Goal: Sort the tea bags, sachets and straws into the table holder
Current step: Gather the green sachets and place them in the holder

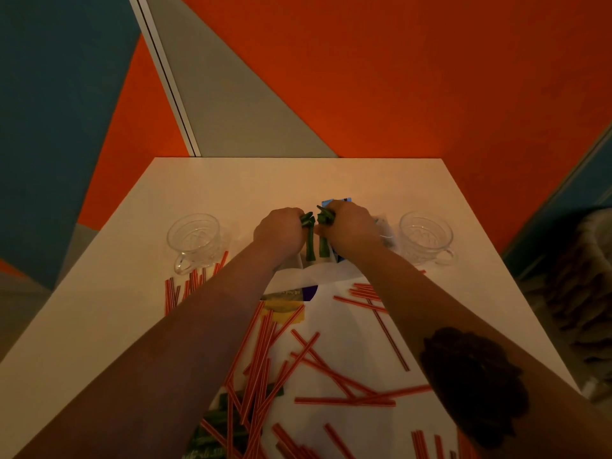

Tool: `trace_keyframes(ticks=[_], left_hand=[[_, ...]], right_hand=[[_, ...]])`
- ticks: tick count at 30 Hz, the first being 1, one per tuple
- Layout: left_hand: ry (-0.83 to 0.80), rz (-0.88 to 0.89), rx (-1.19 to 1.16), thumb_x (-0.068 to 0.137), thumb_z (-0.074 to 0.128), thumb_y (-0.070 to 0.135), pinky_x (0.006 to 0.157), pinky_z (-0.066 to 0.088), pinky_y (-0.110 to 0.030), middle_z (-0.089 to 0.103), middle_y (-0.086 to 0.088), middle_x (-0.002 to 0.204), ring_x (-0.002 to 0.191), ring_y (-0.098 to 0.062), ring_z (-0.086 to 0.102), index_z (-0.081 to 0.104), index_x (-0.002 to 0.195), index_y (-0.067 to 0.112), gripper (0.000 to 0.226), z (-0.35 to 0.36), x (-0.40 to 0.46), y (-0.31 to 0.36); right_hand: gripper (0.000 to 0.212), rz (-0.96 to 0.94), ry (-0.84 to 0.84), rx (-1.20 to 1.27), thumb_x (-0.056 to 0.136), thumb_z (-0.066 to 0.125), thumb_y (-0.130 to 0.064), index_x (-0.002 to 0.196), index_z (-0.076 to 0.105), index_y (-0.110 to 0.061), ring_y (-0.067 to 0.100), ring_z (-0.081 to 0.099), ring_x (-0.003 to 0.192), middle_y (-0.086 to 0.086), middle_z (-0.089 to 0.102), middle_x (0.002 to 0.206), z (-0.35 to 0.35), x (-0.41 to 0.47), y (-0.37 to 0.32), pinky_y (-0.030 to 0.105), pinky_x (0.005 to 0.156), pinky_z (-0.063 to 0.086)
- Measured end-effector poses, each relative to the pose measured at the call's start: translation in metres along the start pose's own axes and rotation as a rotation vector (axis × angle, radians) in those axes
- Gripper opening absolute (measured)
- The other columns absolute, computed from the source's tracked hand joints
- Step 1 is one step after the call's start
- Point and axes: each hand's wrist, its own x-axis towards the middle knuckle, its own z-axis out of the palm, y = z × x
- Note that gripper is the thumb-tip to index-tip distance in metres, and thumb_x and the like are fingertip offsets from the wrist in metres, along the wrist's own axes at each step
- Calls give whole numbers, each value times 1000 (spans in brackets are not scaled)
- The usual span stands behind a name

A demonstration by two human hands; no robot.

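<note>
My left hand (278,231) and my right hand (351,228) are side by side at the middle of the white table (139,326), each closed on a small bunch of green sachets (310,238). A blue-edged holder (329,204) shows just behind my right hand, mostly hidden. Many red-and-white striped straws (261,356) lie scattered over a white plastic bag (351,332) between my forearms. More green sachets (215,422) lie near the front edge.
A clear glass cup (193,240) stands at the left and another glass cup (425,238) at the right. Several straws (188,286) lie in front of the left cup. An orange wall rises behind the table.
</note>
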Motion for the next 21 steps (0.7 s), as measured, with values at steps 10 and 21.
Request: trace_keyframes(ticks=[10, 21], left_hand=[[47, -24, -98, 90, 57, 23, 73, 44, -35, 64, -16, 108, 97, -33, 59, 57, 111, 9, 26, -1, -5, 2], [71, -24, -1, 95, 51, 21, 69, 40, -33, 63, -14, 106, 95, -30, 59, 61, 109, 10, 21, -6, -3, 4]], right_hand=[[26, -17, 52, -206, 87, 61, -15, 111, 51, -16, 21, 55, 81, 9, 64, 100, 8, -1, -4, 33, 68, 46], [21, -12, -6, -308, 91, 50, -9, 108, 61, -13, 26, 62, 92, 11, 65, 102, 6, 3, -7, 32, 70, 46]])
